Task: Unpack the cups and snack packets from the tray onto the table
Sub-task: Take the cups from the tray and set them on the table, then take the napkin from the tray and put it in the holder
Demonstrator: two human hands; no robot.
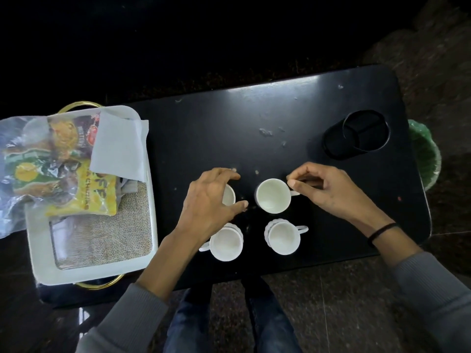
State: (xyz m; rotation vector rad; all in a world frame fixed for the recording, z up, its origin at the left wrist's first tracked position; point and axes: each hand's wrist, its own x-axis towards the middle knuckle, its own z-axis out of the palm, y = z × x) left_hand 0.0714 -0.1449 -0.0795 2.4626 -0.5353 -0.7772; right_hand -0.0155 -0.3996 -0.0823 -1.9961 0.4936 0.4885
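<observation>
Several white cups stand on the black table [280,110]. My left hand [209,200] arches over the far left cup [228,194], fingers on its rim, hiding most of it. My right hand [328,189] pinches the handle of the far right cup [273,196]. Two more cups sit nearer me, a left one [225,242] and a right one [281,238]. The white tray [153,200] with a burlap liner lies at the table's left end. It holds snack packets: a yellow one [94,194] and others in clear plastic [38,154], plus a white napkin [119,146].
A black round holder [356,135] stands at the table's far right. A green bin [425,154] sits beyond the right edge. Crumbs dot the table's middle. The tray has gold handles [79,107]. My legs are below the near edge.
</observation>
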